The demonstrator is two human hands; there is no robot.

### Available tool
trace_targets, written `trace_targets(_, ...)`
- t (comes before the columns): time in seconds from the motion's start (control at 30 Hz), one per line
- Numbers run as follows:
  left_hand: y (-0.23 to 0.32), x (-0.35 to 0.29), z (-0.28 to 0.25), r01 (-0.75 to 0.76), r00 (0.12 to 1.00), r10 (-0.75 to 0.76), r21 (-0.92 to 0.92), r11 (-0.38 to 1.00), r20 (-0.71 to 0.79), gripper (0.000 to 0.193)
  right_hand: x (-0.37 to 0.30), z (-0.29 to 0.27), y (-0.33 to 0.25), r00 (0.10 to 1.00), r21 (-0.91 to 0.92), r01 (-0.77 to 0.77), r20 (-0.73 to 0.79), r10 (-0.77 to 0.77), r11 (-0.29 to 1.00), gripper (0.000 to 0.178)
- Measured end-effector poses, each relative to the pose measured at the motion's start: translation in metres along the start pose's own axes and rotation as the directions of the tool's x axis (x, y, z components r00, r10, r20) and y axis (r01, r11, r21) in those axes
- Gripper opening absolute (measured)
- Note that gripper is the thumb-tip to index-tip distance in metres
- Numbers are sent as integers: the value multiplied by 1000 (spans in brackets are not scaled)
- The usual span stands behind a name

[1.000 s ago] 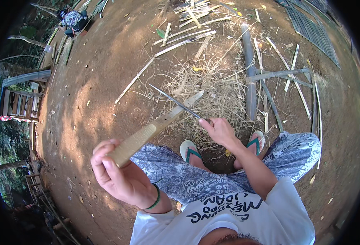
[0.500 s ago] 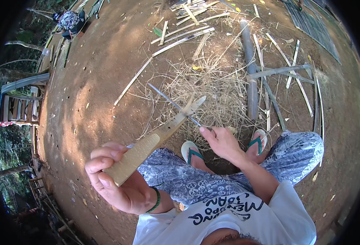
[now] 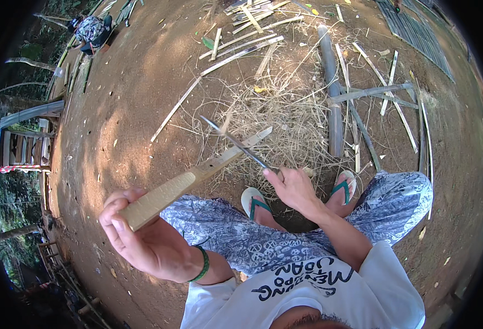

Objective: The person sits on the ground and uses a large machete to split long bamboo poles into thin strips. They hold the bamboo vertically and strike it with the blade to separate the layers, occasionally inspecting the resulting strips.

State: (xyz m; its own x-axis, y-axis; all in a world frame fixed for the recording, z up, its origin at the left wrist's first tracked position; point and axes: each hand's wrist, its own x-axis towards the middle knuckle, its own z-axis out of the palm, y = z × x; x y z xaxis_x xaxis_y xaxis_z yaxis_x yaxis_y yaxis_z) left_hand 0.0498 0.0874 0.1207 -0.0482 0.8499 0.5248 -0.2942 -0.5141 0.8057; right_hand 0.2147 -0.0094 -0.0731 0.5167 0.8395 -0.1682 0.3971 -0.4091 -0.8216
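My left hand (image 3: 156, 249) grips the wide end of a pale bamboo piece (image 3: 162, 200), which slants up and away to a narrower far end. Closed around a knife handle, my right hand (image 3: 296, 192) hides most of that handle. The thin knife blade (image 3: 255, 157) lies across the narrowed part of the bamboo, its tip pointing to the upper left. A small blurred light sliver (image 3: 227, 122) shows beside the blade. Both hands are in front of my bent knees, above the ground.
Curly bamboo shavings (image 3: 274, 107) are heaped before my sandalled feet. A dark bamboo pole (image 3: 330, 93) and joined poles (image 3: 373, 94) lie to the right. Split strips (image 3: 241, 49) are scattered beyond. A slatted panel (image 3: 416, 38) lies far right; another person (image 3: 92, 32) crouches far left.
My left hand and the bamboo have moved left and slightly nearer to me. The knife now crosses the bamboo close to its earlier place, and my right hand has shifted only a little.
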Motion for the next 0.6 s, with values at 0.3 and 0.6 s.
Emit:
trace_targets(0.3,-8,-3,15,11,994,-6,-39,999,105,25,32,24,84,993,-64,-115,-48,112,991,66)
trace_targets(0.6,-12,4,11,-5,993,16,-97,995,115,23,-9,-4,-2,987,123,161,-19,-160,979,57)
